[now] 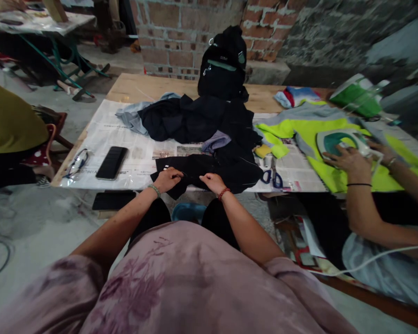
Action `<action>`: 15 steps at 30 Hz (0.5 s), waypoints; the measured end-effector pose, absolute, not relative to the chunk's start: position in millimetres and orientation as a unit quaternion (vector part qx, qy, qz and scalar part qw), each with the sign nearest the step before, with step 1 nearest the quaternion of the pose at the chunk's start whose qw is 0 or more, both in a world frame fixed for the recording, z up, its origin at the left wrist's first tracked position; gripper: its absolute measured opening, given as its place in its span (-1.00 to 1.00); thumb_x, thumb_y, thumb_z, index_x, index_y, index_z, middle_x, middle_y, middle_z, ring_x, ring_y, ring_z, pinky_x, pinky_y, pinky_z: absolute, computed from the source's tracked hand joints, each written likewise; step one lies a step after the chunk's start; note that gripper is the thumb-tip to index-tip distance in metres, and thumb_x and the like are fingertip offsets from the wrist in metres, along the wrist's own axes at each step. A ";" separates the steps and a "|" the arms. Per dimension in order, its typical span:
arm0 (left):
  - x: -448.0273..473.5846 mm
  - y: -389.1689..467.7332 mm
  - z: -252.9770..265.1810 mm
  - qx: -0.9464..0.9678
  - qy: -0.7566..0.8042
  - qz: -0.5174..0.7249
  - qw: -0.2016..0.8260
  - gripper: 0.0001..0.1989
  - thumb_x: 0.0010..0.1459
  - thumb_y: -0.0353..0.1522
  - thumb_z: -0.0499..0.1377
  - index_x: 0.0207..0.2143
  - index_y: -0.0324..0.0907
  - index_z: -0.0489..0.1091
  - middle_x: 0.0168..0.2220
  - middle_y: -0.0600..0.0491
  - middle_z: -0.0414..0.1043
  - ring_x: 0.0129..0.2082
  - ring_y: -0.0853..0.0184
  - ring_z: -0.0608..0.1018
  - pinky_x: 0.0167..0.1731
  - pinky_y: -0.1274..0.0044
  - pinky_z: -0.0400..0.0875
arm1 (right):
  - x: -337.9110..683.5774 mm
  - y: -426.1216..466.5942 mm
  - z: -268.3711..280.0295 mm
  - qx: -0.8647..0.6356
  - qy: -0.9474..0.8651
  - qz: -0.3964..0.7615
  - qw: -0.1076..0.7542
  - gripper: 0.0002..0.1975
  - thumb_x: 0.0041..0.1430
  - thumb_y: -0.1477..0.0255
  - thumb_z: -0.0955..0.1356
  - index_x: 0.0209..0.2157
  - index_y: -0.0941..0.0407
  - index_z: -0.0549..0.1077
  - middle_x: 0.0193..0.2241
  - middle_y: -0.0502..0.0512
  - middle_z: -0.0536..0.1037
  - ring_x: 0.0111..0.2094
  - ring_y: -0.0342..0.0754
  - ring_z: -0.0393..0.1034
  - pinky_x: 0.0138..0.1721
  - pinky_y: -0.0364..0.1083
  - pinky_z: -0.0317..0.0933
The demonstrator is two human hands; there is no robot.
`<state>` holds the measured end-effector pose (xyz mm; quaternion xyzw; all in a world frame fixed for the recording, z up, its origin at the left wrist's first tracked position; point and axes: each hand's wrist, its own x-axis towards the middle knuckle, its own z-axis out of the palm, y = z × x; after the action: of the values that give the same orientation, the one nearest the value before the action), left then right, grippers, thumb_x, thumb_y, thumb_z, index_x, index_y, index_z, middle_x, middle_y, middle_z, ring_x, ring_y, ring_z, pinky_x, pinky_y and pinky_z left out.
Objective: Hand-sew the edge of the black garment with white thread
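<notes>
A black garment (237, 169) lies at the table's front edge, one part hanging over it. My left hand (167, 179) is closed in a pinch on the cloth near its left end; a small white bit shows by the knuckles. A short way to the right, my right hand (213, 182) pinches the same garment. Whether a needle or thread is between the fingers is too small to tell. Blue-handled scissors (273, 179) rest on the newspaper right of the garment. Behind lies a heap of dark clothing (191, 118) with a grey-blue cloth piece (216, 140) in front.
On the left lie a phone (112, 162) and glasses (78, 163) on newspaper (106, 125). A black backpack (223, 65) stands at the back. To the right, a co-worker's hands hold an iron (344, 141) on a yellow-and-grey garment (308, 127). A blue stool (188, 212) shows below.
</notes>
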<state>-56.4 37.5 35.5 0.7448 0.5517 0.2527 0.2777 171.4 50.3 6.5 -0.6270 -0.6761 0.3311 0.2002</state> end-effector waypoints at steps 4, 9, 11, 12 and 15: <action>-56.3 34.9 34.2 0.771 0.544 0.225 0.242 -0.75 -0.10 -0.41 0.17 -0.28 -0.08 0.47 -0.29 0.10 0.41 -0.32 0.38 0.45 -0.19 0.53 0.34 | 170.9 49.7 8.0 -0.628 -0.676 0.331 0.199 -0.67 0.01 0.16 0.25 -0.56 0.09 0.46 -0.56 -0.04 0.46 -0.41 -0.13 0.30 -0.36 -0.17 0.07; -55.1 33.7 29.0 0.790 0.535 0.237 0.184 -0.85 -0.06 -0.41 0.18 -0.37 -0.10 0.49 -0.32 0.08 0.42 -0.33 0.38 0.46 -0.19 0.52 0.33 | 170.4 48.5 9.4 -0.628 -0.675 0.332 0.201 -0.67 0.01 0.16 0.25 -0.57 0.09 0.46 -0.54 -0.03 0.47 -0.40 -0.13 0.30 -0.35 -0.16 0.07; -54.3 33.4 28.4 0.787 0.539 0.244 0.172 -0.88 -0.04 -0.40 0.17 -0.39 -0.12 0.49 -0.33 0.06 0.42 -0.35 0.37 0.46 -0.22 0.52 0.32 | 170.2 48.0 10.2 -0.626 -0.674 0.333 0.205 -0.67 0.01 0.16 0.25 -0.56 0.09 0.47 -0.54 -0.03 0.47 -0.40 -0.13 0.30 -0.35 -0.17 0.07; -54.1 33.3 28.5 0.785 0.542 0.247 0.170 -0.89 -0.02 -0.39 0.16 -0.40 -0.13 0.48 -0.33 0.06 0.42 -0.36 0.37 0.45 -0.23 0.52 0.32 | 170.1 47.7 10.5 -0.626 -0.674 0.333 0.207 -0.67 0.01 0.16 0.25 -0.56 0.09 0.47 -0.55 -0.04 0.46 -0.40 -0.13 0.30 -0.35 -0.17 0.07; -54.1 33.7 30.2 0.783 0.544 0.249 0.169 -0.88 0.02 -0.38 0.12 -0.43 -0.14 0.46 -0.34 0.05 0.41 -0.35 0.37 0.44 -0.24 0.52 0.32 | 169.6 47.4 11.3 -0.628 -0.673 0.333 0.207 -0.67 0.01 0.16 0.25 -0.56 0.09 0.47 -0.55 -0.04 0.46 -0.40 -0.13 0.30 -0.36 -0.17 0.06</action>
<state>-54.1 33.7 30.2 0.7831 0.5443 0.2489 0.1689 169.6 47.4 11.3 -0.6277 -0.6726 0.3328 0.2068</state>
